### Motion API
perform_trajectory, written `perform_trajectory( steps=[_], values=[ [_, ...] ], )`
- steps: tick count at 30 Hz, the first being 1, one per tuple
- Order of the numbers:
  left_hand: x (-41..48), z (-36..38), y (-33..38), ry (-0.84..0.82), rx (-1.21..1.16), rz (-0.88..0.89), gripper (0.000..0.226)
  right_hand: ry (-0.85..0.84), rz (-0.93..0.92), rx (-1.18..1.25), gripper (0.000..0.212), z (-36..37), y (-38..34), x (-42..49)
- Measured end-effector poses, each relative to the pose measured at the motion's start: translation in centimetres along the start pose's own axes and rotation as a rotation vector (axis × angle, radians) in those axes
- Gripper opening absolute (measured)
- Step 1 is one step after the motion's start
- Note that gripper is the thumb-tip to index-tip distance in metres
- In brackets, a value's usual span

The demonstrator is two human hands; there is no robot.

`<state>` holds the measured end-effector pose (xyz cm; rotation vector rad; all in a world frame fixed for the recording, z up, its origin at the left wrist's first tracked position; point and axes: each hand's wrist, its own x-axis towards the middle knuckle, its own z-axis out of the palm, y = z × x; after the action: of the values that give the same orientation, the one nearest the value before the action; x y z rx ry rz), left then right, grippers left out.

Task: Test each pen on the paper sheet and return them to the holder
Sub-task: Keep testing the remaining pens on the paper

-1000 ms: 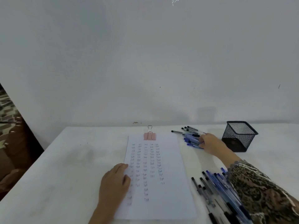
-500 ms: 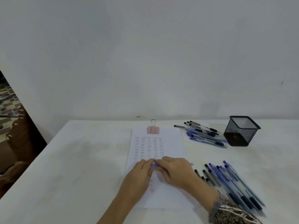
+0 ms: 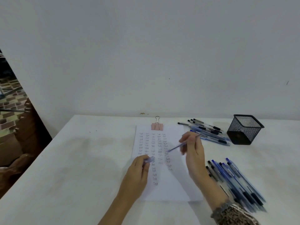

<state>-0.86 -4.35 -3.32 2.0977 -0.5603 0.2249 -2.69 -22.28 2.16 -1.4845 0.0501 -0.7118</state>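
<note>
A white paper sheet [image 3: 175, 184] with columns of small written words lies on the table, clipped at its top by a pink binder clip [image 3: 157, 126]. My right hand [image 3: 194, 151] holds an uncapped blue pen [image 3: 177, 146] above the sheet, tip pointing down-left. My left hand [image 3: 139, 169] pinches the blue pen cap [image 3: 150, 159] over the sheet's left part. A black mesh holder [image 3: 244, 129] stands at the back right.
One heap of blue and black pens [image 3: 209, 132] lies between the sheet and the holder. A second heap of pens [image 3: 235, 182] lies right of the sheet near my right forearm. The white table [image 3: 73, 168] meets a white wall behind.
My right hand took a pen from the far heap and brought it over the sheet. Both hands met at the pen, then parted: the left now holds the cap, the right the pen.
</note>
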Motion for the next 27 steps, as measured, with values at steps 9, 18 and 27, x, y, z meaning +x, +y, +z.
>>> perform_trajectory(
  steps=[9, 18, 27],
  values=[
    [0.0, 0.2, -0.6, -0.035, 0.032, 0.04, 0.018, 0.201, 0.454, 0.436, 0.028, 1.7, 2.5, -3.3],
    [0.1, -0.1, -0.5, 0.06, -0.019, 0.078, 0.022, 0.19, 0.48, 0.553, 0.027, 1.3, 2.5, -3.1],
    [0.2, 0.1, -0.8, 0.009, -0.015, 0.029, 0.022, 0.163, 0.47, 0.578, 0.024, 1.2, 2.6, -3.2]
  ],
)
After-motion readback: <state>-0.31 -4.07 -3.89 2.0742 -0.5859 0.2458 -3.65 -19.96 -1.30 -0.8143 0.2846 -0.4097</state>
